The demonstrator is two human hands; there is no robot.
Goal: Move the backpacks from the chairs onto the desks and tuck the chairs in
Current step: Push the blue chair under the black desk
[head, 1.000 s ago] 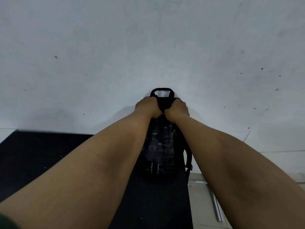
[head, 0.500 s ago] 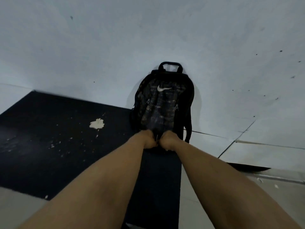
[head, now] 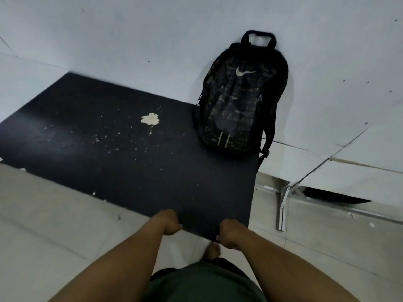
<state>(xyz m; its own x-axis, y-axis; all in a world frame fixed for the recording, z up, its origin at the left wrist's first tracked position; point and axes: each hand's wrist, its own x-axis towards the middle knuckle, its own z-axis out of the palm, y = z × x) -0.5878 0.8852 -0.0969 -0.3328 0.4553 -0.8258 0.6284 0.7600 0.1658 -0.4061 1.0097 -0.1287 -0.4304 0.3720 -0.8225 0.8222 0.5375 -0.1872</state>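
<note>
A black backpack with a white swoosh logo stands upright at the far right corner of a black desk top, leaning against the white wall. Its top handle points up and a strap hangs off the desk's right side. My left hand and my right hand hover at the desk's near edge, well away from the backpack. Both have their fingers curled with nothing seen in them. No chair is in view.
The desk top is scuffed, with a pale blob and white flecks near its middle. A metal frame stands on the pale tiled floor to the right of the desk. My foot shows below the desk edge.
Both hands let go of the backpack's top, slid down its front and drew back to the desk's near edge. The backpack stays against the wall as the view pulls away.
</note>
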